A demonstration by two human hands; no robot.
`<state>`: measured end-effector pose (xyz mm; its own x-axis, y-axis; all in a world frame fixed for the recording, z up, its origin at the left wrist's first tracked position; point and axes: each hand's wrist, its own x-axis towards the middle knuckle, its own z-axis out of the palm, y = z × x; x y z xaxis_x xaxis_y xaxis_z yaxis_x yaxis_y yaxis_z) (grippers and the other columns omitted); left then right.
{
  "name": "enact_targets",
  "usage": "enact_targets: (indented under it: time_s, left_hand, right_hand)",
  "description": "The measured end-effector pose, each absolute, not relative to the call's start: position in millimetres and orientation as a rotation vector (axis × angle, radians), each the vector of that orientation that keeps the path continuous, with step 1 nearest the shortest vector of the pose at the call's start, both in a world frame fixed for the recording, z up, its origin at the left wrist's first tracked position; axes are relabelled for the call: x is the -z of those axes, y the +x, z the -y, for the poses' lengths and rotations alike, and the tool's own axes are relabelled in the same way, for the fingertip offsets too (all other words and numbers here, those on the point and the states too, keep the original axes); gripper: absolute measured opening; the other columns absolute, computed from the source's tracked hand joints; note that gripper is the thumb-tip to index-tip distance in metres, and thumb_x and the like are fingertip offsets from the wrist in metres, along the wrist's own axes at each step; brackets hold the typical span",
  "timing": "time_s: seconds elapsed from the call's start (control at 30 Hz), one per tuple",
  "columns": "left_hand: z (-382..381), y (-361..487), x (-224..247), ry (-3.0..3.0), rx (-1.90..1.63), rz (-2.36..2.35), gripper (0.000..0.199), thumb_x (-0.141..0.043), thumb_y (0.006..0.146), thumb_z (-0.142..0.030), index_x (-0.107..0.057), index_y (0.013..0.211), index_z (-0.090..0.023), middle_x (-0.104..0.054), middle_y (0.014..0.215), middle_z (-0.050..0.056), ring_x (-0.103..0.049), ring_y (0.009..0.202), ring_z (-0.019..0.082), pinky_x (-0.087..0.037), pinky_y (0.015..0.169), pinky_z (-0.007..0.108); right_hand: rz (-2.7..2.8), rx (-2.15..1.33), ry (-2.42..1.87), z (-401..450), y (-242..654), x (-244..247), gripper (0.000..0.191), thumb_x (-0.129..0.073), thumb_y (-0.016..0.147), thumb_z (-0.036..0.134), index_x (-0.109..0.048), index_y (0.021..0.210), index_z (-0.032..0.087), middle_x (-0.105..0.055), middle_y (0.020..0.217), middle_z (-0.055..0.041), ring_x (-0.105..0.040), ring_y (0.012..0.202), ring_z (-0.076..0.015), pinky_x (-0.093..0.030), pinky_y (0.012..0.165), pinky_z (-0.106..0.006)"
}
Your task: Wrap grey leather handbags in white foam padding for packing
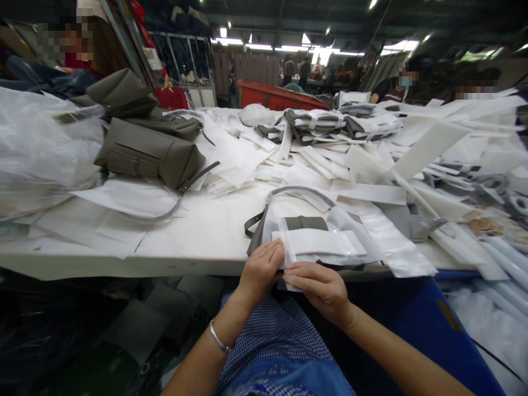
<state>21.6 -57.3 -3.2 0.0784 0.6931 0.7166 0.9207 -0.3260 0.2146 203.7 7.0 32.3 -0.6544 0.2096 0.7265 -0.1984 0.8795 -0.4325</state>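
A grey-green handbag (306, 223) lies at the table's front edge, partly covered by white wrapping sheet (317, 242). Its handle (303, 190), in clear wrap, arches up behind it, and a dark strap (252, 223) loops out on the left. My left hand (263, 269) is closed with its fingertips pinching the sheet at the bag's lower left. Close beside it on the right, my right hand (319, 289) has its fingers pressed together on the lower edge of the same sheet. The fingertips of both hands nearly meet.
More grey-green bags (152, 154) are piled at the left beside clear plastic (41, 148). Wrapped bags (317, 124) and many white sheets (429, 148) cover the back and right of the white table (206, 231). A blue bin (424, 330) stands below right. People are in the background.
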Motion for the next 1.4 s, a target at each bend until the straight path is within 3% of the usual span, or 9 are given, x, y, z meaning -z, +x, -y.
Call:
enact_targets:
  time_s: [0.17, 0.33, 0.5, 0.7, 0.83, 1.0, 1.1, 1.17, 1.4]
  left_hand:
    - [60, 20, 13, -2.007, 1.169, 1.586, 0.035, -0.053, 0.098, -0.033, -0.057, 0.127, -0.013, -0.065, 0.128, 0.018, -0.061, 0.122, 0.025, -0.051, 0.104, 0.039]
    - [60, 16, 14, -2.054, 1.102, 1.476, 0.043, -0.05, 0.1, -0.031, -0.052, 0.141, -0.017, -0.055, 0.144, 0.016, -0.047, 0.138, 0.028, -0.047, 0.109, 0.044]
    - [60, 14, 13, -2.145, 1.039, 1.492, 0.047, -0.05, 0.101, -0.036, -0.048, 0.143, -0.015, -0.062, 0.137, 0.013, -0.054, 0.131, 0.024, -0.044, 0.112, 0.044]
    - [59, 14, 16, -2.144, 1.034, 1.486, 0.051, -0.052, 0.099, -0.039, -0.048, 0.143, -0.013, -0.062, 0.137, 0.013, -0.055, 0.13, 0.025, -0.046, 0.109, 0.045]
    - [65, 12, 6, -2.225, 0.967, 1.558, 0.053, -0.059, 0.096, -0.032, -0.046, 0.144, -0.015, -0.059, 0.141, 0.011, -0.053, 0.133, 0.025, -0.044, 0.112, 0.045]
    - [73, 12, -6, -2.352, 0.932, 1.65, 0.073, -0.067, 0.088, -0.048, -0.043, 0.146, -0.012, -0.051, 0.148, 0.015, -0.045, 0.139, 0.029, -0.04, 0.116, 0.049]
    - [70, 14, 3, -2.213, 0.996, 1.57, 0.049, -0.057, 0.097, -0.027, -0.047, 0.144, -0.017, -0.058, 0.142, 0.01, -0.05, 0.136, 0.024, -0.043, 0.114, 0.046]
    - [68, 14, 11, -2.152, 0.991, 1.534, 0.045, -0.051, 0.099, -0.014, -0.048, 0.144, -0.02, -0.059, 0.141, 0.008, -0.05, 0.136, 0.022, -0.043, 0.113, 0.044]
    - [67, 13, 13, -2.163, 0.957, 1.542, 0.046, -0.05, 0.099, -0.01, -0.048, 0.144, -0.021, -0.056, 0.144, 0.006, -0.049, 0.137, 0.021, -0.042, 0.114, 0.042]
  right_hand:
    - [2.28, -0.374, 0.087, -12, 206, -17, 0.031, -0.06, 0.092, 0.006, -0.069, 0.12, 0.014, -0.075, 0.104, -0.0095, -0.067, 0.107, -0.0209, -0.059, 0.093, -0.038]
    - [2.341, -0.234, 0.127, -10, 209, -14, 0.026, -0.064, 0.091, 0.007, -0.069, 0.116, 0.012, -0.076, 0.102, -0.0089, -0.069, 0.105, -0.0208, -0.057, 0.097, -0.039]
    - [2.396, -0.362, 0.176, -9, 222, -35, 0.031, -0.064, 0.094, 0.039, -0.068, 0.112, 0.014, -0.077, 0.096, -0.007, -0.071, 0.099, -0.0192, -0.057, 0.096, -0.036]
    - [2.444, -0.028, -0.281, -29, 216, -32, 0.043, -0.064, 0.094, 0.023, -0.057, 0.136, 0.02, -0.067, 0.13, -0.008, -0.06, 0.123, -0.0228, -0.04, 0.114, -0.046]
    - [2.392, 0.069, -0.405, -31, 205, -14, 0.04, -0.057, 0.095, 0.014, -0.058, 0.135, 0.021, -0.068, 0.127, -0.0056, -0.06, 0.119, -0.0197, -0.04, 0.112, -0.04]
    - [2.352, 0.156, -0.442, -26, 200, -5, 0.042, -0.059, 0.095, 0.017, -0.056, 0.137, 0.022, -0.069, 0.125, -0.0057, -0.061, 0.118, -0.0209, -0.038, 0.112, -0.041]
    - [2.348, 0.162, -0.434, -26, 205, -3, 0.048, -0.059, 0.095, 0.014, -0.053, 0.141, 0.025, -0.068, 0.129, -0.004, -0.059, 0.121, -0.0199, -0.036, 0.114, -0.041]
    - [2.334, 0.153, -0.379, -23, 215, 1, 0.049, -0.057, 0.095, 0.011, -0.052, 0.142, 0.027, -0.067, 0.131, -0.0027, -0.058, 0.124, -0.0191, -0.036, 0.116, -0.042]
    - [2.44, 0.127, -0.2, -6, 257, 55, 0.036, -0.05, 0.1, 0.014, -0.061, 0.134, 0.023, -0.07, 0.126, -0.0011, -0.059, 0.12, -0.0164, -0.038, 0.112, -0.036]
